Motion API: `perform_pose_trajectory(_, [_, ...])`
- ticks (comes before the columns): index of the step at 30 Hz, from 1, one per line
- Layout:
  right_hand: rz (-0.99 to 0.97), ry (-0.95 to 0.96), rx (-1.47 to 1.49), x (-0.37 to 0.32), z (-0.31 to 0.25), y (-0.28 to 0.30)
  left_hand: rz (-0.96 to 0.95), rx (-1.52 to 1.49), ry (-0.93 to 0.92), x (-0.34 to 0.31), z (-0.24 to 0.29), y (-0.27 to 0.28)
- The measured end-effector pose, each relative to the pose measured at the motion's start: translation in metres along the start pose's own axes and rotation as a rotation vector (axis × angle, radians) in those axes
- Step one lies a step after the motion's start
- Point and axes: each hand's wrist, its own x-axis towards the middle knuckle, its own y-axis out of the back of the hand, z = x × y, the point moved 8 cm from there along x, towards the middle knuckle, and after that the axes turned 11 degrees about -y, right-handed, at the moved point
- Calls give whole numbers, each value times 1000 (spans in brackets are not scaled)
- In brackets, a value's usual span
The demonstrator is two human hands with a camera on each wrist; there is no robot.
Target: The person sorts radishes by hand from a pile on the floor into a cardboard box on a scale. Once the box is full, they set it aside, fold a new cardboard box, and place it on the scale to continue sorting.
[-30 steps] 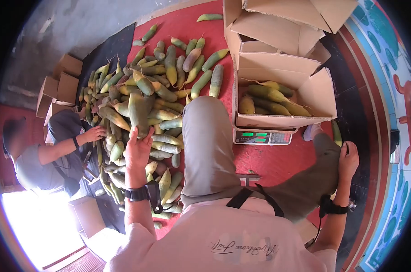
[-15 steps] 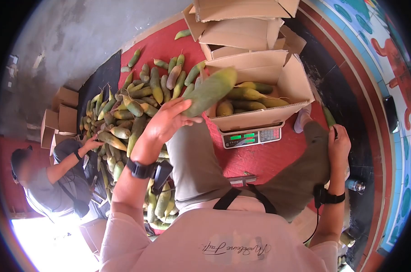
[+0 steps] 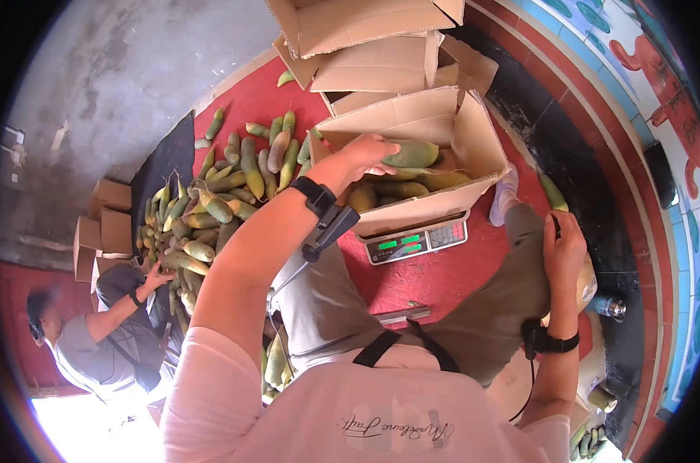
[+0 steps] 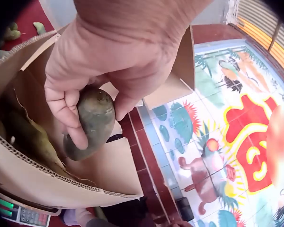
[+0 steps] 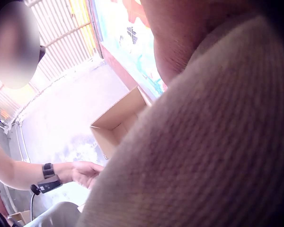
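My left hand (image 3: 374,157) reaches into an open cardboard box (image 3: 473,135) and grips a thick green radish (image 3: 416,152) above several more radishes lying inside. In the left wrist view the fingers (image 4: 73,123) and thumb curl round the radish's (image 4: 95,124) blunt end, just over the box's near wall (image 4: 42,182). The box stands on a digital scale (image 3: 415,242) with a lit green display. My right hand (image 3: 564,248) rests on my right knee and holds nothing; the right wrist view is filled mostly by trouser cloth (image 5: 208,156).
A big pile of green radishes (image 3: 218,193) covers the red mat to my left. A second person (image 3: 95,332) sits beside it, touching the pile. Empty cartons (image 3: 365,35) are stacked behind the scale, small boxes (image 3: 103,224) lie far left, and one radish (image 3: 553,191) lies past my right knee.
My left hand lifted a radish off the pile, swung it right across my knee and lowered it into the box. My right hand stayed on the knee.
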Motion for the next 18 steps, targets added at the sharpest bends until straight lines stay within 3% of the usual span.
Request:
perform_pose_trajectory(2, [2, 4, 2, 0, -3, 0, -22, -9, -13, 4, 0, -2])
perform_pose_trajectory(4, [0, 8, 4, 1, -4, 0, 191, 249, -96, -3, 15, 16])
perform_pose_trajectory(8, [12, 36, 19, 1, -9, -1, 210, 245, -193, -36, 24, 38])
perform_pose_trajectory(10, [-1, 36, 19, 0, -8, -2, 226, 247, -379, -73, 40, 50])
perform_pose_trajectory(12, [-4, 31, -26, 1, -7, -5, 289, 149, -437, -109, 37, 70])
perform_pose_trajectory(14, [3, 65, -18, 1, -11, -4, 355, 90, -516, -146, 27, 99])
perform_pose_trajectory(18, [-6, 83, -32, 1, -18, -6, 652, 9, -401, -218, -34, 162])
